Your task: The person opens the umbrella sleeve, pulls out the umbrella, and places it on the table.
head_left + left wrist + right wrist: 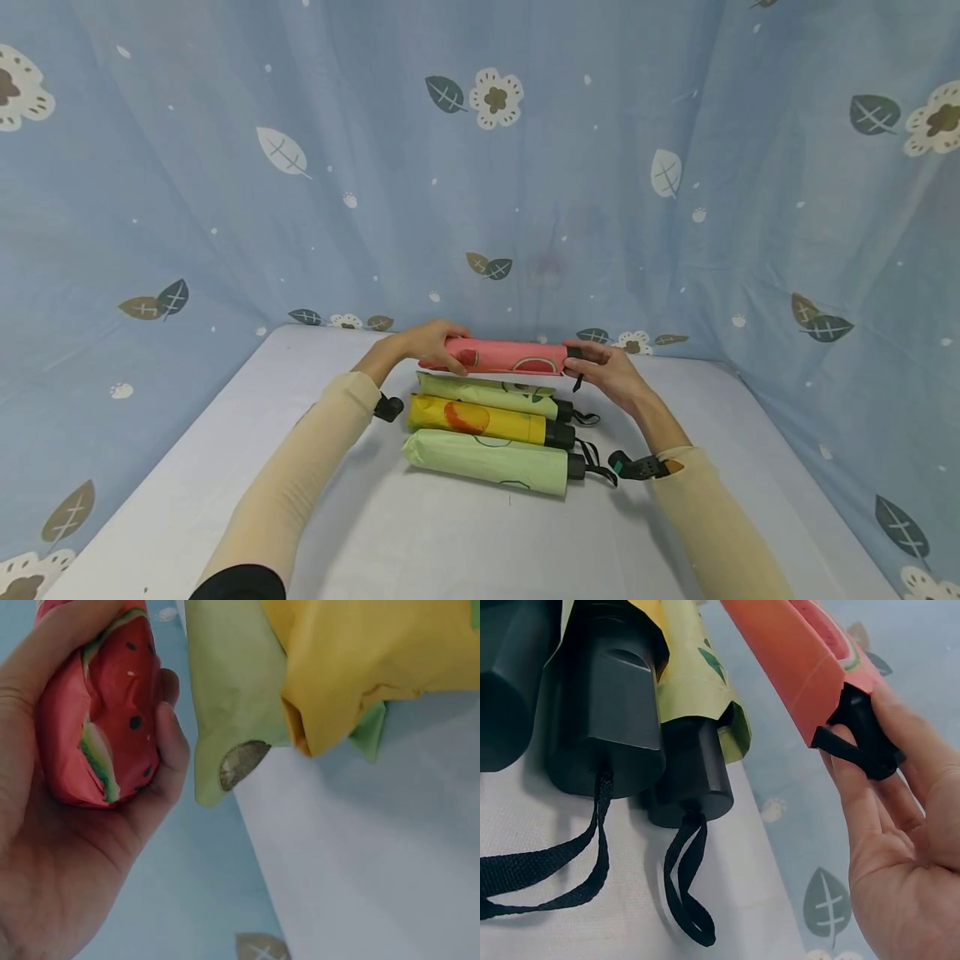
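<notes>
Sleeves [296, 475] come from the frame's bottom, and near its centre the left hand [435, 342] curls round the cloth end [112, 712] of the red umbrella [498, 357] while the right hand [611, 372] pinches its handle [574, 353], probably the surest hold, as it looks light, stiff inside, slippery outside.

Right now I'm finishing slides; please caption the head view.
Left hand and right hand hold a pink umbrella beyond three others on the table.
</notes>
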Motion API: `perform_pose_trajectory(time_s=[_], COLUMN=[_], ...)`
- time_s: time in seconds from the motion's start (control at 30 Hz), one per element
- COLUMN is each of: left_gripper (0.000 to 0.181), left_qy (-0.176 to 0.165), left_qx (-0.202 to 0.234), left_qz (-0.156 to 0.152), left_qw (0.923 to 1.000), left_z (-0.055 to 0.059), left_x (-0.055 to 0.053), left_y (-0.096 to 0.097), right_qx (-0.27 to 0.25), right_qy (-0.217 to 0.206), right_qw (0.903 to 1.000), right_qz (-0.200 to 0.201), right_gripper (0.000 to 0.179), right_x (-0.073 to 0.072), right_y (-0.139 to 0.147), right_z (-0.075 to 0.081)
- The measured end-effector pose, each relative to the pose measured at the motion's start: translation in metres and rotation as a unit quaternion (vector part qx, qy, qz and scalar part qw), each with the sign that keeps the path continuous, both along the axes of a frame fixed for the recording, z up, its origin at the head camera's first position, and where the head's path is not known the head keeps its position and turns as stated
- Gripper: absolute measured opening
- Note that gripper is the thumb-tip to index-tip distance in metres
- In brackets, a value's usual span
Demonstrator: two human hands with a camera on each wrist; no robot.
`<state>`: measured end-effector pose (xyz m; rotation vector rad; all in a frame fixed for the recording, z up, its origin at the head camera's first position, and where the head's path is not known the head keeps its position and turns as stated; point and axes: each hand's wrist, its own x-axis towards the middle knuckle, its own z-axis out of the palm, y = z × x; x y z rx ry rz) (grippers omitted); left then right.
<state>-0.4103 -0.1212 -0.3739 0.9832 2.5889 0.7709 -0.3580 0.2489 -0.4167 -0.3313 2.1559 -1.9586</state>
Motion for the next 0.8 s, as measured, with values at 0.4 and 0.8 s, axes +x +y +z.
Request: perform_pose_trajectory(time_s=[0.4,0.8], left_gripper=[0.066,0.060], left_qy=[-0.044,-0.067], left_qx=[0.031,0.054], left_qz=[0.020,0.024], left_qw=[0.9983,0.9960], left_z=[-0.002,0.000], left_x=[0.001,0.002], left_y=[-0.013,-0.007], right_qx=[-0.035,-0.070], right_qy=[0.003,-0.019], right_qw=[0.9993,0.9971], right_qz=[0.010,0.022], right_gripper=[0.057,0.060], right_x=[0.003,0.002], right_y=[0.005,0.004], right_z=[0.002,0.005])
